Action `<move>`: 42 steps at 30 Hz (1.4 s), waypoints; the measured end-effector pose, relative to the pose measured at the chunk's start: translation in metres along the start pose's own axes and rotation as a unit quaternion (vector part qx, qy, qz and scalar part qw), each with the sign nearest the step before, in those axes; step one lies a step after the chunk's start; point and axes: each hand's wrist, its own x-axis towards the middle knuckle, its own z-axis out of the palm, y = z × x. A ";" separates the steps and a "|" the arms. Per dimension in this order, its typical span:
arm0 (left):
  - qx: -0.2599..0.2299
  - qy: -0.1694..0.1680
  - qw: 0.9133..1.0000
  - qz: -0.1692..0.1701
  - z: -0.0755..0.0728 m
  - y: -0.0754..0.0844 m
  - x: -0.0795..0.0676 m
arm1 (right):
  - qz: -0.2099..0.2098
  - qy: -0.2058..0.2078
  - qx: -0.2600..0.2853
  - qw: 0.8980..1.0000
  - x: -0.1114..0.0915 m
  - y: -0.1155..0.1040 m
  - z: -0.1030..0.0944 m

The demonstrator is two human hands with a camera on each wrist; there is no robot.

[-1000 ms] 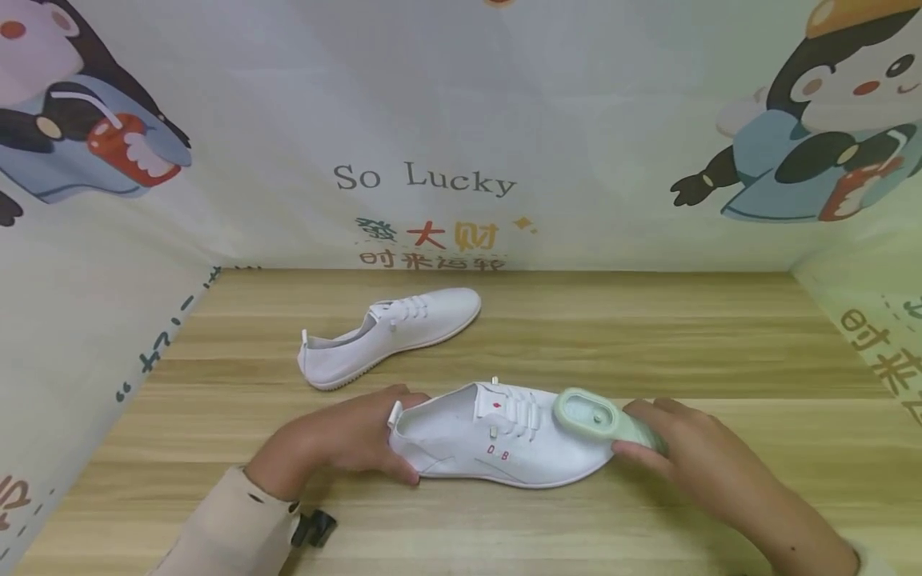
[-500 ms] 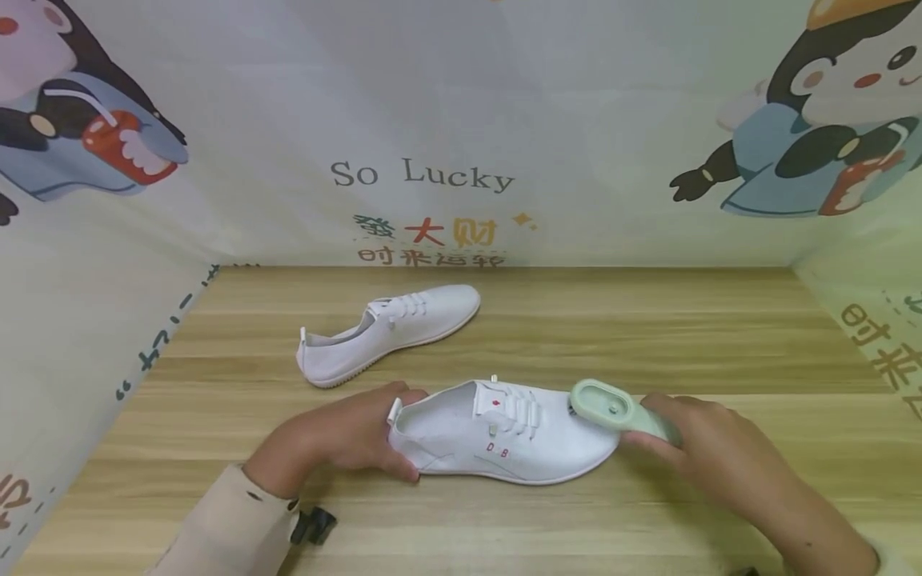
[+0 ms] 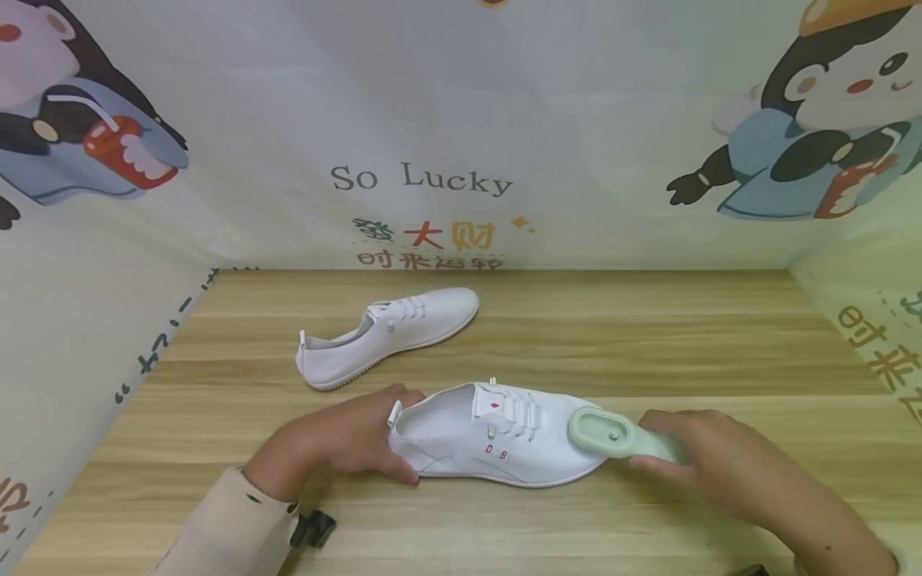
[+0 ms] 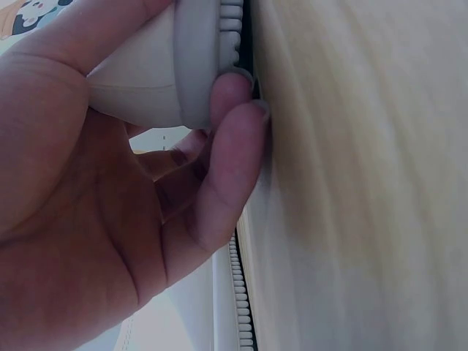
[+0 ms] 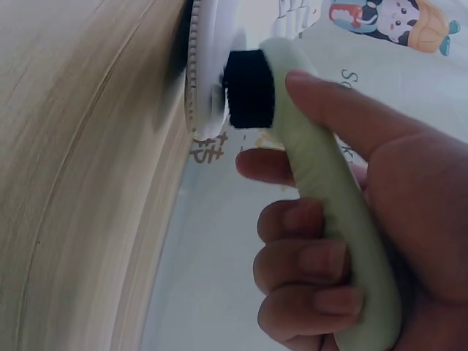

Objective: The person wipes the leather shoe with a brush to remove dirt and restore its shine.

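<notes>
A white lace-up shoe with small red letters on its side lies sole down, its toe to the right. My left hand grips its heel, thumb on the near side; in the left wrist view the fingers curl around the heel by the sole. My right hand holds a pale green brush by its handle. The brush head lies over the shoe's toe. Dark bristles face the toe in the right wrist view, at or very near its surface.
The matching white shoe lies behind, angled with its toe to the right. Wood-grain table runs back to a printed cloth wall, with more cloth at both sides. A small black clip-like piece sits by the left sleeve.
The brush first slid right along the toe and lifted slightly, then came down toward the front of the toe. My left hand and both shoes have stayed in place.
</notes>
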 end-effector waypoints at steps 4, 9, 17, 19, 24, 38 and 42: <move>0.002 0.001 1.000 -0.002 0.001 0.000 0.000 | -0.022 -0.004 0.004 1.000 0.000 -0.002 0.002; 0.003 0.002 1.000 -0.003 0.000 0.000 0.000 | -0.039 0.019 -0.025 0.999 0.002 -0.009 0.008; 0.002 -0.001 1.000 -0.003 0.000 0.000 -0.001 | -0.025 0.065 -0.056 0.996 0.006 -0.016 0.018; 0.002 -0.001 1.000 -0.002 0.000 0.000 0.000 | -0.021 0.070 -0.055 0.996 0.007 -0.016 0.019; 0.003 -0.003 1.000 0.007 0.000 -0.001 0.001 | 0.002 0.075 -0.048 0.996 0.008 -0.017 0.019; 0.005 -0.003 1.000 0.012 0.001 -0.002 0.002 | 0.022 0.085 -0.046 0.995 0.007 -0.015 0.015; 0.006 -0.003 1.000 0.011 0.002 -0.002 0.002 | 0.031 0.077 -0.050 0.995 0.007 -0.013 0.012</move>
